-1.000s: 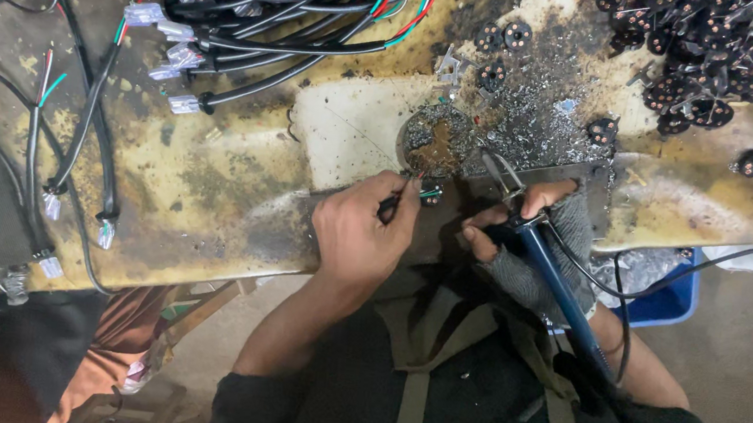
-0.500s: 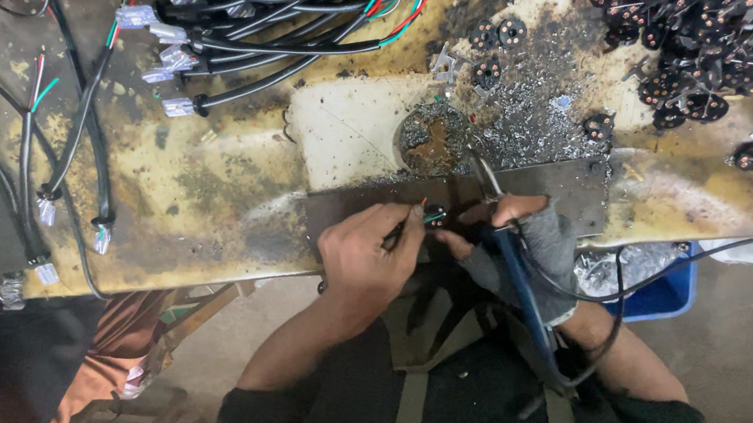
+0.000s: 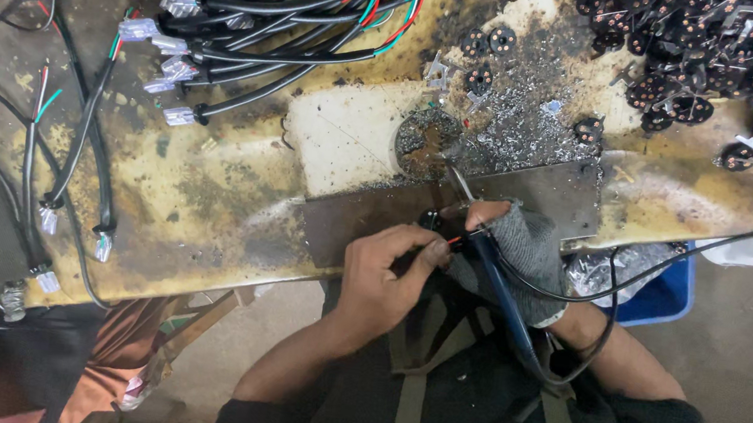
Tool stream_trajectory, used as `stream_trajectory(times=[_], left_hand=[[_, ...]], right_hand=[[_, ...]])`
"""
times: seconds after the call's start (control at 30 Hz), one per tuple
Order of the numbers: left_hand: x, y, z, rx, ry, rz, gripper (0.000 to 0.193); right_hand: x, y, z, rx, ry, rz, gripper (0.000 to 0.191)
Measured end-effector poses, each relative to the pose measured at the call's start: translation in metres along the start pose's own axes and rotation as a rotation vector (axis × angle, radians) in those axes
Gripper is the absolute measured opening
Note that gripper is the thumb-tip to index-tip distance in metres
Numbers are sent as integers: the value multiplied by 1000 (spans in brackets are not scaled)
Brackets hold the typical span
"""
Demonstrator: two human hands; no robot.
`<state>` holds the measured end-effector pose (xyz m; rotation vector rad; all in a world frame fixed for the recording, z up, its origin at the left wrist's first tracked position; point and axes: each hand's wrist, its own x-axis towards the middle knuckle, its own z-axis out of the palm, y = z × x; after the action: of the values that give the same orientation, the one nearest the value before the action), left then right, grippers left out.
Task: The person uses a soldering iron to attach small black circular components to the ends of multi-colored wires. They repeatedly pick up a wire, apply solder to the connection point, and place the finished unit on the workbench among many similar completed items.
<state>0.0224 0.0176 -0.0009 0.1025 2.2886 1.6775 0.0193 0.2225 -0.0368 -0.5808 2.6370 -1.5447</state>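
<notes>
Blue-handled soldering iron (image 3: pixel 503 295) gripped in gloved right hand (image 3: pixel 522 250) at table's (image 3: pixel 210 194) near edge, bare left hand (image 3: pixel 384 273) pinching thin wire (image 3: pixel 448 240) just beside its tip, blue bin (image 3: pixel 657 292) of silvery scraps below the edge.

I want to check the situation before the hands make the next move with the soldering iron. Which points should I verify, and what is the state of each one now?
1. Left hand pinches the thin wire firmly: ok.
2. Right hand, in a grey glove, grips the blue-handled soldering iron: ok.
3. Iron tip points away from the bare left-hand fingers: ok.
4. Small round connector rests on the dark metal plate: ok.
5. Wire end touches the connector pin: cannot tell, too small.
6. Bench near the plate free of solder scraps: not ok.
</notes>
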Motion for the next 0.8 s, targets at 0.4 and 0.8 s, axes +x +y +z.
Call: stream_trajectory(times=[0.4, 0.8], left_hand=[[14, 5, -22, 360, -47, 199, 8], [10, -7, 0, 402, 128, 128, 16]], right_hand=[[9, 13, -3, 860, -202, 351, 16], [-23, 3, 3, 93, 194, 43, 46]])
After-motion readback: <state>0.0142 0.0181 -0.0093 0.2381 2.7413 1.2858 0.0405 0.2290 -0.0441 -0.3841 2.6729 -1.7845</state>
